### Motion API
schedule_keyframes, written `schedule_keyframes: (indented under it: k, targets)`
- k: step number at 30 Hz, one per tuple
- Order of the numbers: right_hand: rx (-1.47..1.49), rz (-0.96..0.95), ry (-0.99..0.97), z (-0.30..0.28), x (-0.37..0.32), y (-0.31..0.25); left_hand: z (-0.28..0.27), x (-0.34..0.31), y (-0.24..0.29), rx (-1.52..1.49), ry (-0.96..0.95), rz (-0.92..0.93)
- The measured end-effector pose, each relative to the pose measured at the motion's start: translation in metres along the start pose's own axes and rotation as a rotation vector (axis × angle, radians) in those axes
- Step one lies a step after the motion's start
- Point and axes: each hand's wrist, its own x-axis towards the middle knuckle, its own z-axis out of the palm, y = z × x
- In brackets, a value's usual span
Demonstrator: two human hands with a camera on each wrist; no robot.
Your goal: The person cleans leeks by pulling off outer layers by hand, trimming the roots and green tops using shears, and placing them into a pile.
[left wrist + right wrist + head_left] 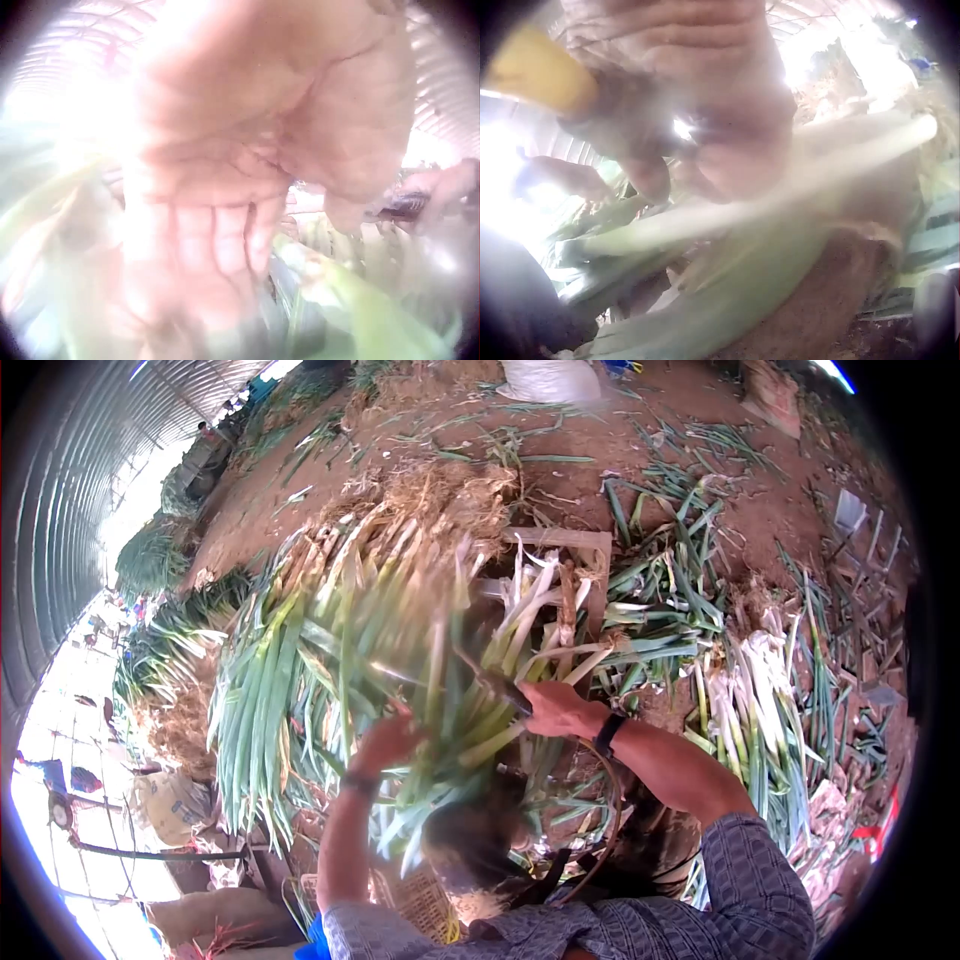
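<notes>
My right hand [565,710] grips the dark handle [516,698] of a sickle-like knife, its thin curved blade [464,660] reaching up and left over the green onions. In the right wrist view a long pale onion stalk [840,161] passes just below that hand. My left hand [385,742], blurred, is among the green leaves left of the knife. Its palm [217,165] faces the left wrist camera with the fingers extended down at the leaves. A large heap of long green onions [270,680], roots to the back, lies beyond and left of it.
A wooden frame [600,565] stands in front, with white-stemmed onions [525,600] lying across it. Cut leaves [660,630] are piled to its right, beside another onion bundle [765,690]. A white sack [550,380] is at the back on the dirt floor [250,525].
</notes>
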Motion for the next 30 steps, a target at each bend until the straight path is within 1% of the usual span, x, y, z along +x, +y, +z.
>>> schedule_keyframes:
  k: [2, 4, 7, 9, 10, 11, 12, 13, 14, 15, 17, 19, 20, 21, 22, 23, 24, 25, 27, 30]
  targets:
    - [0.022, -0.001, 0.017, 0.008, 0.008, 0.012, 0.005, 0.042, 0.003, 0.002, 0.25, 0.049]
    - [0.066, -0.028, 0.056, 0.01, 0.008, 0.017, 0.01, 0.088, 0.017, -0.032, 0.367, 0.069]
    - [0.136, 0.005, 0.075, -0.001, 0.004, 0.01, 0.031, 0.147, 0.031, 0.011, 0.49, -0.064]
    - [0.145, -0.003, 0.127, 0.0, 0.005, 0.015, 0.051, 0.175, 0.021, -0.111, 0.518, -0.111]
    - [0.153, -0.007, 0.147, -0.002, 0.004, 0.014, 0.052, 0.175, 0.028, -0.171, 0.526, -0.141]
    - [0.088, -0.034, 0.145, -0.003, 0.002, 0.013, 0.048, 0.166, 0.035, -0.213, 0.493, -0.093]
    - [0.057, -0.04, 0.124, -0.004, 0.0, 0.011, 0.048, 0.168, 0.03, -0.353, 0.457, -0.012]
    - [0.027, -0.048, 0.1, -0.005, -0.002, 0.007, 0.053, 0.171, 0.012, -0.491, 0.418, 0.064]
    - [-0.006, -0.06, 0.072, -0.006, -0.002, 0.005, 0.043, 0.158, 0.019, -0.632, 0.38, 0.136]
    - [0.031, -0.051, 0.121, -0.004, -0.001, 0.005, 0.033, 0.141, 0.023, -0.565, 0.363, 0.1]
    - [0.099, -0.046, 0.213, -0.003, -0.001, 0.004, 0.02, 0.112, 0.028, -0.949, 0.297, 0.095]
    - [0.116, -0.099, 0.211, -0.008, -0.004, -0.006, 0.031, 0.111, -0.001, -1.05, 0.308, 0.241]
    - [0.125, -0.119, 0.212, -0.012, -0.008, -0.011, 0.032, 0.109, -0.006, -1.113, 0.269, 0.2]
    - [0.074, -0.184, 0.148, -0.014, -0.011, -0.014, 0.032, 0.107, -0.011, -1.176, 0.233, 0.156]
    - [0.12, -0.142, 0.149, -0.017, -0.015, -0.02, 0.032, 0.106, -0.016, -1.238, 0.199, 0.111]
    - [0.165, -0.098, 0.15, -0.021, -0.021, -0.028, 0.018, 0.09, -0.002, -1.345, 0.158, 0.041]
    - [0.209, -0.055, 0.148, -0.023, -0.025, -0.032, 0.011, 0.083, 0.002, -1.377, 0.088, 0.038]
    - [0.181, -0.092, 0.158, -0.018, -0.023, -0.028, 0.005, 0.076, 0.005, -1.406, 0.019, 0.033]
    - [0.118, -0.169, 0.185, -0.005, -0.015, -0.017, -0.001, 0.067, 0.014, -1.398, 0.004, 0.003]
    - [0.177, -0.112, 0.273, -0.016, -0.023, -0.035, -0.004, 0.054, 0.017, -1.417, 0.0, -0.03]
